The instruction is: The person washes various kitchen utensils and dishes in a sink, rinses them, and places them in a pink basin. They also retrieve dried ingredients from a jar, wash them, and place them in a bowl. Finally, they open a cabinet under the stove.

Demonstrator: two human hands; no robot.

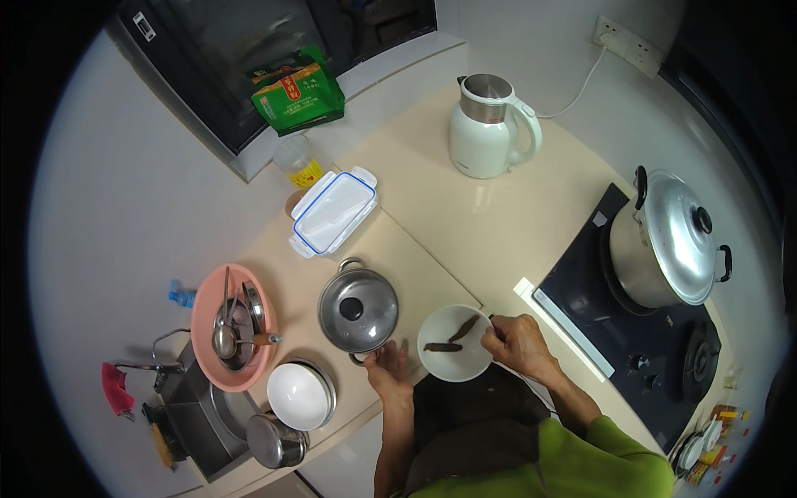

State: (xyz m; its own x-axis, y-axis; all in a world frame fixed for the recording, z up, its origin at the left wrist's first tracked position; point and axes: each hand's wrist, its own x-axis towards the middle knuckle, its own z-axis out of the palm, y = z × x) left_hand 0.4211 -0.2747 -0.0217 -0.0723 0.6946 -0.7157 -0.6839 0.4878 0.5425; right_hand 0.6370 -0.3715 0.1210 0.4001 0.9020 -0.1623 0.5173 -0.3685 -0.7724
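A white bowl-shaped vessel [473, 367] is held over the counter's front edge by my right hand [522, 347], which grips its side where a dark handle partly shows. Inside it lie two dark, elongated pieces [443, 347] that look like food. My left hand [392, 370] has its fingers apart, palm partly upward, with the thumb over the near handle of a lidded metal pot [380, 320]. Whether the thumb presses on that handle is hard to tell. The pot stands on the counter with its black-knobbed lid on.
A pink basin [200, 345] of metal utensils, stacked bowls [299, 395] and a steel pot [274, 442] stand left, by the sink [187, 429]. Farther back are a lidded plastic container [336, 211], glass jar [292, 155], green pouch [305, 103] and electric kettle [479, 140]. A large pot [672, 243] sits on the hob [598, 324].
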